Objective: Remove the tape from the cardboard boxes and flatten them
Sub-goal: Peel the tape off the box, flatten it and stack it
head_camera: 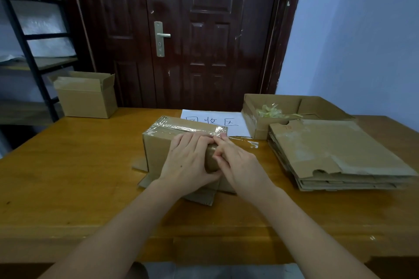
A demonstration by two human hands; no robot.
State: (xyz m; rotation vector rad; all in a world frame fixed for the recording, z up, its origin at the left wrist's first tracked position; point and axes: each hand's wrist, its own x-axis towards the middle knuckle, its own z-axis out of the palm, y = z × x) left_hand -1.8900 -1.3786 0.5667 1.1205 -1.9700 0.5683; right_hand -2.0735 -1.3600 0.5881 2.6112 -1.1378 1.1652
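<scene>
A brown cardboard box (158,142) sealed with clear glossy tape (188,127) stands near the middle of the orange-brown wooden table (68,176), its lower flaps splayed out on the tabletop beneath it. The left hand (188,165) lies over the box's near face with its fingers spread up to the top edge and its thumb pressed against the taped front. The right hand (240,165) meets it from the right, fingers bent, the fingertips (223,136) picking at the tape along the box's top near edge; whether it has a strip pinched cannot be told. A loose strip of clear tape (247,142) lies on the table just right of the box.

Behind the box, toward the table's far edge, lies a white paper sheet with handwritten characters (213,120). To its right sits a shallow open cardboard tray (251,118) holding a wad of crumpled yellowish tape (272,112). In front of that tray, along the right edge, rests a stack of flattened cardboard boxes (335,154). At the far left corner stands an open brown cardboard box (86,99) with raised flaps. A dark brown panelled door (204,29) and a black metal shelf frame (29,52) stand beyond the table.
</scene>
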